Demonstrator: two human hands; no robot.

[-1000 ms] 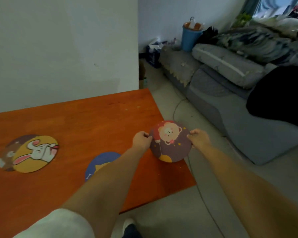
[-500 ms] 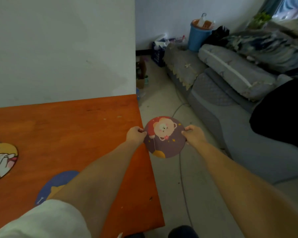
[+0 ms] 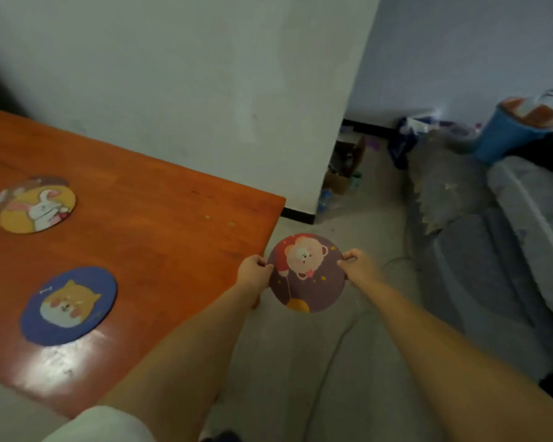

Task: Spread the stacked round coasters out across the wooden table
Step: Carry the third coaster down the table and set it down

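Note:
I hold a round purple coaster with a bear picture [image 3: 313, 282] in the air, just past the right edge of the orange wooden table [image 3: 160, 237], over the floor. My left hand [image 3: 253, 272] pinches its left rim and my right hand [image 3: 359, 267] pinches its right rim. A blue coaster with a dog face [image 3: 68, 306] lies flat on the table near its front. A yellow coaster with a white rabbit [image 3: 37, 209] lies further back left, overlapping a brownish coaster [image 3: 47, 180] that peeks out from under it.
A white wall [image 3: 205, 90] stands behind the table. A grey sofa with cushions [image 3: 498, 250] fills the right side, with a blue bucket [image 3: 508, 132] and clutter on the floor beyond. A cable [image 3: 396, 260] runs across the grey floor.
The view has swung left, so the blue and rabbit coasters show more fully. Both hands keep their hold on the bear coaster, which stays just off the table's right edge.

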